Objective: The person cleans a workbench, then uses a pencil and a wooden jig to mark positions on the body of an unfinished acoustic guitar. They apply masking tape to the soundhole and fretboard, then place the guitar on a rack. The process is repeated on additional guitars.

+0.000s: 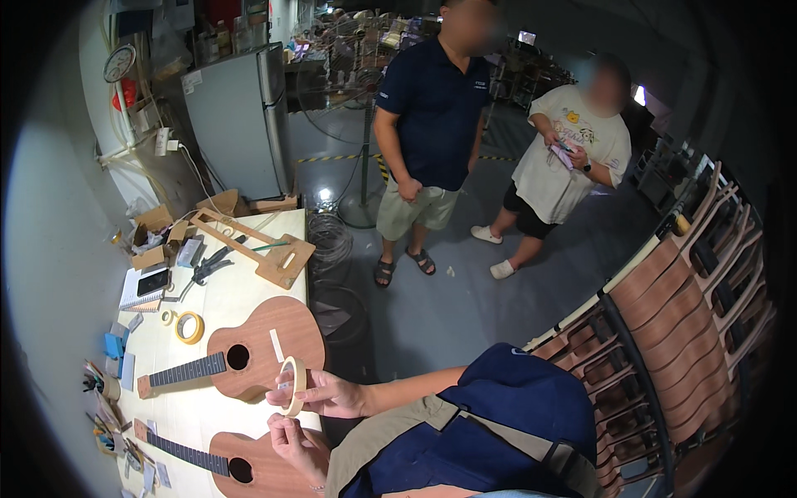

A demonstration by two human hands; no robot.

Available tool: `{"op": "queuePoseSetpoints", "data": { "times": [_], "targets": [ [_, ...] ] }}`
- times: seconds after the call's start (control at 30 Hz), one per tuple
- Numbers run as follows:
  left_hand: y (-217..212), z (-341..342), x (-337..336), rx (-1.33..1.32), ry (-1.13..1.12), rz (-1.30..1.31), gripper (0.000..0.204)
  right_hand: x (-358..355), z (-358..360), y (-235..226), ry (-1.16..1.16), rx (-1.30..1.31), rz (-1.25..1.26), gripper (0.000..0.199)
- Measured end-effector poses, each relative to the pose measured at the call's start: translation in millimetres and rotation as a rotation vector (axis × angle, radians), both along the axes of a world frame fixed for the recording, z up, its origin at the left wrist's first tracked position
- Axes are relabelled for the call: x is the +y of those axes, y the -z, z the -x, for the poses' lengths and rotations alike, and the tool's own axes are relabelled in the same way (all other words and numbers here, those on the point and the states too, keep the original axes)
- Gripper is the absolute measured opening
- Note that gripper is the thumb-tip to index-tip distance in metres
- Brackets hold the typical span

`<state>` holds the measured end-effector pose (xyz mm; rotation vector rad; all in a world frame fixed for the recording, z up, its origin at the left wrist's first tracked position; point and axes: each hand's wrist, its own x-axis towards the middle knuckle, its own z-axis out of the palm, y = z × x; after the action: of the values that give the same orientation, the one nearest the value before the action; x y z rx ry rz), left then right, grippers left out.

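Note:
My right hand (336, 393) is closed around a roll of pale masking tape (293, 387), held upright above the table edge. Just below the roll, my left hand (297, 448) has its fingertips pinched together; whatever is between them is too small to make out. Beyond the roll lies a brown wooden ukulele (264, 319) with a dark fretboard, its neck pointing left. A pale strip (276, 346) sits on its top. Nearer my left hand is a second ukulele (253, 448), partly hidden by that hand and the frame's lower edge.
The white table (187, 286) bears a yellow tape roll (189, 327), a wooden template (278, 257), pliers (212, 266), a phone (153, 283) and pen cups. Two people (436, 108) stand beyond it, near a fan. At right, a rack (656, 324) holds many wooden parts.

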<state>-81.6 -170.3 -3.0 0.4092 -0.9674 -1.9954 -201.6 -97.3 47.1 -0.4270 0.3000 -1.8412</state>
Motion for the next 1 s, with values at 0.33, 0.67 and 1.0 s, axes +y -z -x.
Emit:
{"op": "queuePoseSetpoints", "data": {
  "times": [0.33,0.67,1.0],
  "targets": [
    [10.6,-27.5,-0.4,-0.348,-0.245,0.275,0.019,-10.3,6.7,16.0,-0.069,0.029,-0.048,0.028],
    [-7.6,-85.8,46.0,-0.846,-0.610,0.155,0.017,-21.4,-19.2,32.9,-0.439,-0.233,-0.234,0.039],
    [24.4,-205.1,77.0,-1.621,-1.155,0.115,0.016,-91.0,68.3,51.0,0.421,0.631,-0.456,0.036]
  ]
}}
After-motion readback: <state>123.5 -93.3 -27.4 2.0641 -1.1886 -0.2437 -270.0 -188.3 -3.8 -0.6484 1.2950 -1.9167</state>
